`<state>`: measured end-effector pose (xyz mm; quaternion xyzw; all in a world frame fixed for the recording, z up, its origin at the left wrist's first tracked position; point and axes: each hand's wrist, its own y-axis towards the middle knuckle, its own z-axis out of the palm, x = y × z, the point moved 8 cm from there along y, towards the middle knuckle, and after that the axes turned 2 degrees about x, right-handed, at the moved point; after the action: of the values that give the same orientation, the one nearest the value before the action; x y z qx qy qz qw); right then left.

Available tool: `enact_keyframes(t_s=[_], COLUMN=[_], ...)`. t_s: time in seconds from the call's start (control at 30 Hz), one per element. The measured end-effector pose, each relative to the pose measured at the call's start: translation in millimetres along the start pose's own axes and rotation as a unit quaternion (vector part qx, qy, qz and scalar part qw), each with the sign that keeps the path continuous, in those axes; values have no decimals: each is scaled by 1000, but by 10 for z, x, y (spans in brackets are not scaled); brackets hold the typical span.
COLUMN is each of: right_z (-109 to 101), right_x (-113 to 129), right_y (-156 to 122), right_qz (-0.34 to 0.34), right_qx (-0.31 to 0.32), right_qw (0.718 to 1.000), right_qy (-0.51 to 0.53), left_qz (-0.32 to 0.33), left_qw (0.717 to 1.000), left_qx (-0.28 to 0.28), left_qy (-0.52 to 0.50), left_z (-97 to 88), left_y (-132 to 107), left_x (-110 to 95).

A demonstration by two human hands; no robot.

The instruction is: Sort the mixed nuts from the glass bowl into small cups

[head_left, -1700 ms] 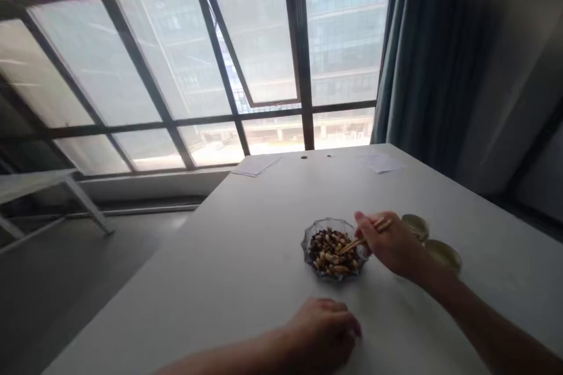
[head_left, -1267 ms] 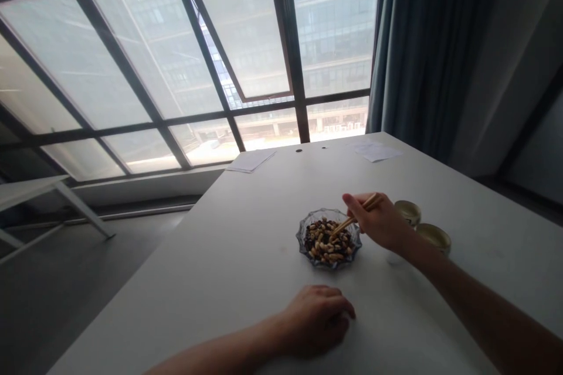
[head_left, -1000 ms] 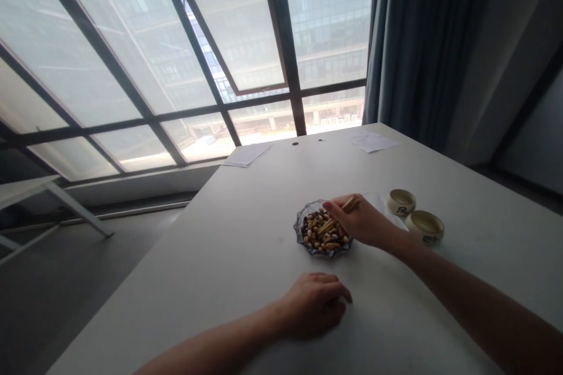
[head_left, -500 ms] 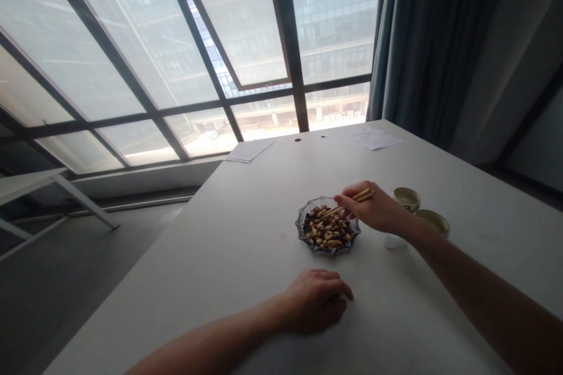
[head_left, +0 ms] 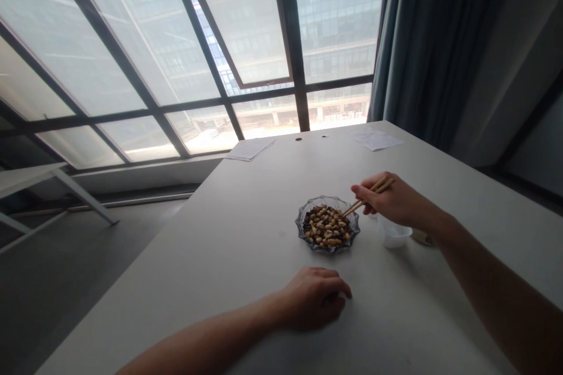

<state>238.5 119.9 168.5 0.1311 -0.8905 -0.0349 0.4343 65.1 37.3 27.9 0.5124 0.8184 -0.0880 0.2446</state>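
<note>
My right hand [head_left: 382, 196] is closed around a pair of wooden chopsticks [head_left: 358, 205], whose tips reach the right side of a scalloped glass bowl [head_left: 303, 240]. A mix of peanuts [head_left: 328, 225] and dark beans or seeds fills the bowl; whether the tips pinch a piece is too small to tell. In front of the bowl, my left hand [head_left: 314, 299] rests on the table with its fingers loosely bent, a gap by the thumb and nothing held. Below my right hand stands a small clear plastic tub [head_left: 394, 235].
A green cup [head_left: 423, 238] is mostly hidden behind my right wrist. Papers lie at the far left [head_left: 250, 149] and far right [head_left: 378, 139] of the white table [head_left: 211, 234]. Windows and a dark curtain [head_left: 422, 53] stand beyond.
My right hand and the chopsticks have moved right and slightly up, the tips shifting to the bowl's right side. The plastic tub now shows more; the green cups are largely covered. My left hand stays put.
</note>
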Motion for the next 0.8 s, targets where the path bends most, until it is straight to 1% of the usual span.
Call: enact_keyframes(t_s=[0.07, 0.13, 0.2, 0.3, 0.37, 0.47, 0.53, 0.6, 0.67, 0.8], right_z=[-1, 15, 2, -73, -96, -9, 88, 129, 94, -51], right_x=[22, 60, 109, 143, 112, 65, 85, 134, 171, 172], right_y=[-11, -29, -49, -71, -76, -62, -51, -51, -69, -125], right_qz=[6, 14, 11, 3, 13, 24, 15, 4, 2, 5], right_qx=[-4, 6, 6, -22, -34, -11, 17, 23, 7, -20], right_qw=[1000, 998, 998, 997, 996, 997, 998, 999, 999, 999], right_qy=[-29, -55, -61, -70, -79, -70, -56, -49, -48, -24], left_qz=[1, 2, 3, 3, 3, 3, 3, 3, 3, 3], left_qw=[1000, 1000, 1000, 1000, 1000, 1000, 1000, 1000, 1000, 1000], left_qx=[1, 1, 0, -1, 0, 1, 1, 2, 1, 1], left_qy=[-1, -2, -2, -2, -3, -2, 0, 1, 2, 3], left_z=[-4, -6, -7, -2, 2, 1, -2, -4, -6, -5], left_y=[3, 6, 7, 6, 5, 4, 3, -1, -6, -11], left_x=[-3, -3, 0, 3, 3, 2, -2, -5, -5, 0])
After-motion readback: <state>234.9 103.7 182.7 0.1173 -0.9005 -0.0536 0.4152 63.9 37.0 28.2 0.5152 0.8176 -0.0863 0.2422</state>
